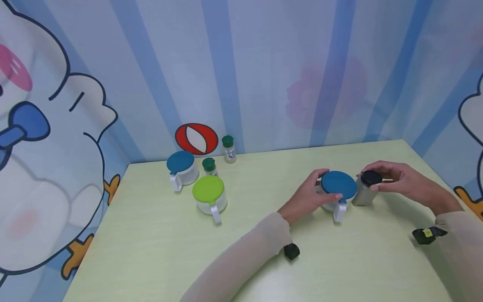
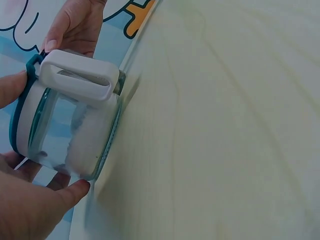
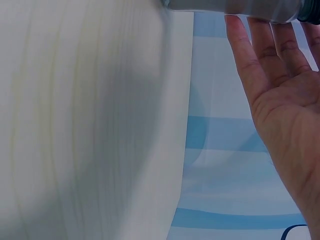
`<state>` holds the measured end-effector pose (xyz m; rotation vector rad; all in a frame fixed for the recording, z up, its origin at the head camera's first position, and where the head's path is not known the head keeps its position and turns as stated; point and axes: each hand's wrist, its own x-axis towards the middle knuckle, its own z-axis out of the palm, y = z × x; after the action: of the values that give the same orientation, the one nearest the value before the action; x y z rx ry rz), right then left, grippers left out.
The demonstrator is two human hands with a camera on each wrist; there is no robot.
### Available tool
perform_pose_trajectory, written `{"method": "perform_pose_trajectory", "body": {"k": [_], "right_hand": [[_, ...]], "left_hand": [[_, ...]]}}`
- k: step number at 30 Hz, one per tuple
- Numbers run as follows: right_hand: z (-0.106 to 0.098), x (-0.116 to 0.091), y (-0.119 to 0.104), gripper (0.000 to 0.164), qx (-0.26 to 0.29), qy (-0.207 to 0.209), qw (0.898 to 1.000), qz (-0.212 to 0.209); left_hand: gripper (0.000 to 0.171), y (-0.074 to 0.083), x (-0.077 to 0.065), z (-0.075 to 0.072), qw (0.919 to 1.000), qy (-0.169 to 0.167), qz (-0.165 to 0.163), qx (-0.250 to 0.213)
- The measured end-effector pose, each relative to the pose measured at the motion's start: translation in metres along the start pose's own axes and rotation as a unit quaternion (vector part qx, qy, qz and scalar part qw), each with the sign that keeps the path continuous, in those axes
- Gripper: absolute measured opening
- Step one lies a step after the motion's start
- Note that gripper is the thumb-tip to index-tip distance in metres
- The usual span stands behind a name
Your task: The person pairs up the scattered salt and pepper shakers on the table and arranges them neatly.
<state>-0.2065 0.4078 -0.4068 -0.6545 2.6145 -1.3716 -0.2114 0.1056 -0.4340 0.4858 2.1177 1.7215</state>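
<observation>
My left hand (image 1: 305, 196) grips a clear jar with a blue lid (image 1: 338, 184), thumb at the lid and fingers round the far side. In the left wrist view the jar (image 2: 82, 132) shows pale contents and a white side handle (image 2: 75, 75). Right beside it, my right hand (image 1: 405, 184) holds a greyish spice bottle with a black cap (image 1: 371, 178) between thumb and fingers. The right wrist view catches only part of this bottle (image 3: 235, 7) along its top edge, with fingertips against its side.
At the back left stand another blue-lidded jar (image 1: 181, 162), a green-lidded jar (image 1: 209, 189) and two small green-capped shakers, one in front (image 1: 209, 165) and one near the back edge (image 1: 228, 149). A patterned backdrop (image 1: 264, 75) rises behind the pale table (image 1: 151, 251).
</observation>
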Motion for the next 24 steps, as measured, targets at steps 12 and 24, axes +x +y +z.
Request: {"method": "perform_pose_trajectory", "body": {"k": [12,24], "right_hand": [[-0.0003,-0.0004,0.0010,0.040,-0.004,0.003,1.000,0.004],[-0.0025,-0.0006,-0.0008,0.041,-0.010,0.005,1.000,0.009]], "left_hand": [[0.072,0.0000,-0.0010,0.0062,0.9996,0.021,0.012,0.012],[0.073,-0.0049,0.0026,0.0074,0.9993,0.019,0.030,0.010]]}}
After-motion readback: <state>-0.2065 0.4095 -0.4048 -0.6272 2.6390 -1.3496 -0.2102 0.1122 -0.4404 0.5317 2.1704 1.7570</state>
